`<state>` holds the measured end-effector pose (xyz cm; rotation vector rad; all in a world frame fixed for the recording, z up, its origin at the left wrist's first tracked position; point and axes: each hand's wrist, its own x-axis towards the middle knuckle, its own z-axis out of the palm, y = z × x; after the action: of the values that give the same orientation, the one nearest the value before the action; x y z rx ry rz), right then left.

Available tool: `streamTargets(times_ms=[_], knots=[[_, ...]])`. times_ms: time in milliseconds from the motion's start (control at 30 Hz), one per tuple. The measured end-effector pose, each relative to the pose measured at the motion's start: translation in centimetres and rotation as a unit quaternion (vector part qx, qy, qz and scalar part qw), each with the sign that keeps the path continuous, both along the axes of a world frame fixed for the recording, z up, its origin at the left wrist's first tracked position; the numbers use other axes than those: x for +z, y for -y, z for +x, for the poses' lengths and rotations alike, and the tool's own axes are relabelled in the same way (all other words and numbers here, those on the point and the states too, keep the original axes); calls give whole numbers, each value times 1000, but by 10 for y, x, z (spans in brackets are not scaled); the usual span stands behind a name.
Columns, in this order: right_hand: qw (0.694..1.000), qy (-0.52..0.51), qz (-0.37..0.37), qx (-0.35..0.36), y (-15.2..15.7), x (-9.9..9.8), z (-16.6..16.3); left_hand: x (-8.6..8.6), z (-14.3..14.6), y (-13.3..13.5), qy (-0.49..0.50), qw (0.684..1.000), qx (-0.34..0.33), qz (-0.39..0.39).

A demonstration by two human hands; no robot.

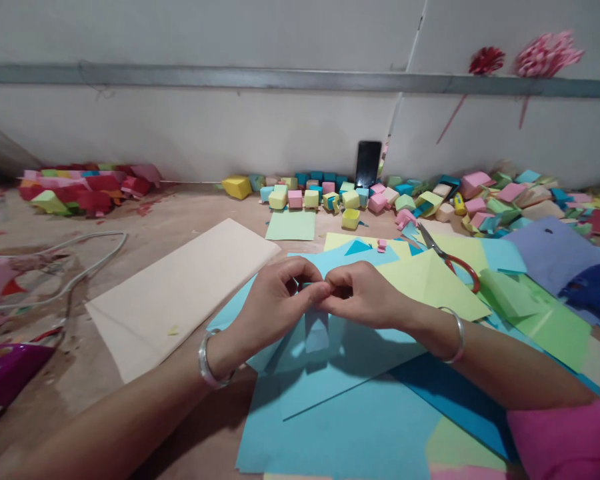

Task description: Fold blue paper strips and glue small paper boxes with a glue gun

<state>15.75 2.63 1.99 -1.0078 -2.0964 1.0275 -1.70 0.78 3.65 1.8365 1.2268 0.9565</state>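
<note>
My left hand (286, 293) and my right hand (359, 293) meet at the middle of the view, thumbs and forefingers pinched together. Between them they grip a small strip of light blue paper (317, 330), whose lower end hangs down below the fingers. Its upper part is mostly hidden by my fingertips. Beneath both hands lie large sheets of light blue paper (330, 427). A yellow-green sheet (430, 283) lies just beyond my right wrist, and scissors with orange handles (453, 261) rest on paper behind it.
A folded cream sheet (185, 293) lies at left, near a white cord (97, 267) and a purple object (13, 373). Several small paper boxes (311, 199) line the wall, where a phone (369, 163) leans. Red and pink paper pieces (93, 187) are heaped at far left.
</note>
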Motion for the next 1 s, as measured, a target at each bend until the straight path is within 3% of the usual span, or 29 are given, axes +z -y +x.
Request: streamTargets(times_ms=[133, 333, 467, 633, 733, 833, 900, 1000], knots=[[997, -51, -49, 2, 1, -2, -4, -6, -1, -1, 85, 996, 29, -17], [996, -1, -81, 28, 8, -6, -9, -2, -15, -14, 154, 982, 110, -30], [991, 10, -123, 52, 7, 0, -6, -1, -17, -21, 193, 974, 108, -49], [986, 19, -167, 23, -5, 7, 3, -6, -17, -29, 244, 955, 102, -134], [988, -26, -146, -52, -16, 7, 8, -6, -19, -33, 259, 939, 114, -194], [987, -76, -65, -129, -24, 5, 12, -6, -21, -33, 236, 938, 84, -239], [984, -99, -29, -143, -28, 4, 13, -6, -20, -31, 213, 941, 38, -259], [979, -156, -49, -124, -33, 3, 16, -5, -20, -28, 233, 926, 11, -296]])
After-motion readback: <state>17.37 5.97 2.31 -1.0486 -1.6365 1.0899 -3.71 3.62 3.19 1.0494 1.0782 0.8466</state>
